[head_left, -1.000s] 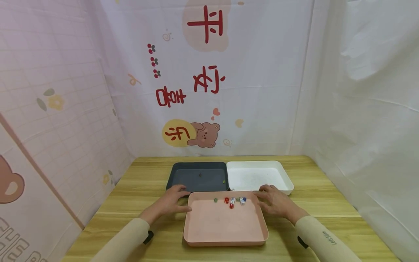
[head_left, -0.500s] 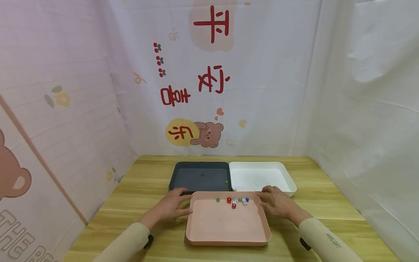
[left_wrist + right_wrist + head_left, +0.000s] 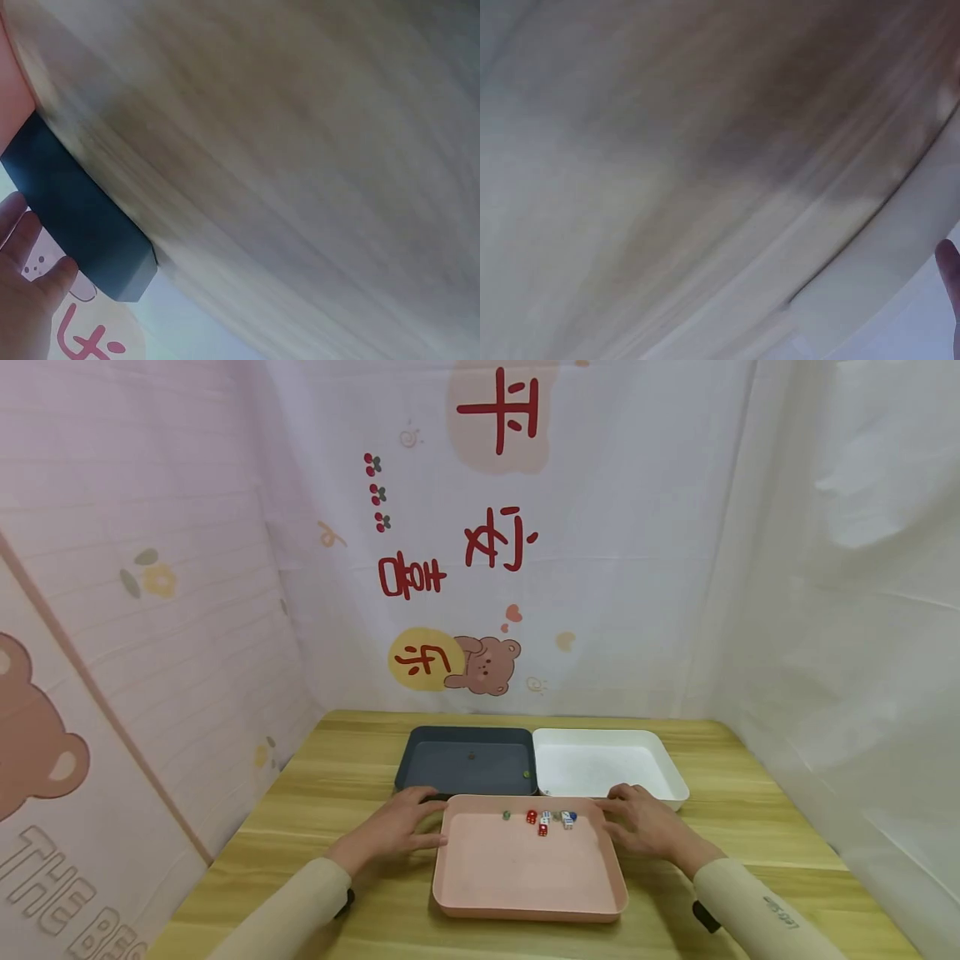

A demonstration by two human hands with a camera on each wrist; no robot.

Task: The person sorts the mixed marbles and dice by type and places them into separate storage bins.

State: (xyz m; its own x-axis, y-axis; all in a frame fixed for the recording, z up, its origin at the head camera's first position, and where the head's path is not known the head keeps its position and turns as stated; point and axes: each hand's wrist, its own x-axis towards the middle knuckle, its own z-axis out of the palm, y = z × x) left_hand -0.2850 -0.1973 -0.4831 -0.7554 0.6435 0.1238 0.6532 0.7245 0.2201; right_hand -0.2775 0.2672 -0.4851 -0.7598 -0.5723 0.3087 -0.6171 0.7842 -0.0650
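Note:
A shallow pink tray (image 3: 525, 881) lies between my two hands on the wooden table. Near its far rim sit small dice: red dice (image 3: 532, 817), white dice (image 3: 567, 823), a greenish one (image 3: 506, 815) and a blue one (image 3: 573, 816). My left hand (image 3: 397, 827) is at the tray's far left corner, its fingertips and thumb right at the rim. At the opposite corner my right hand (image 3: 648, 825) touches the right side with relaxed, spread fingers. In the left wrist view, left-hand fingers show beside the dark tray (image 3: 82, 210); only one finger shows in the right wrist view.
Behind the pink tray, a dark grey tray (image 3: 465, 760) and a white tray (image 3: 600, 760) stand side by side. Small bits lie in the dark one, including a yellow-green piece (image 3: 527, 774). Printed cloth walls (image 3: 600, 568) enclose the table (image 3: 337, 760).
The whole head view has shifted, so trays, hands and backdrop all appear farther right. Both hands stay at the pink tray's sides, and the dice keep their arrangement.

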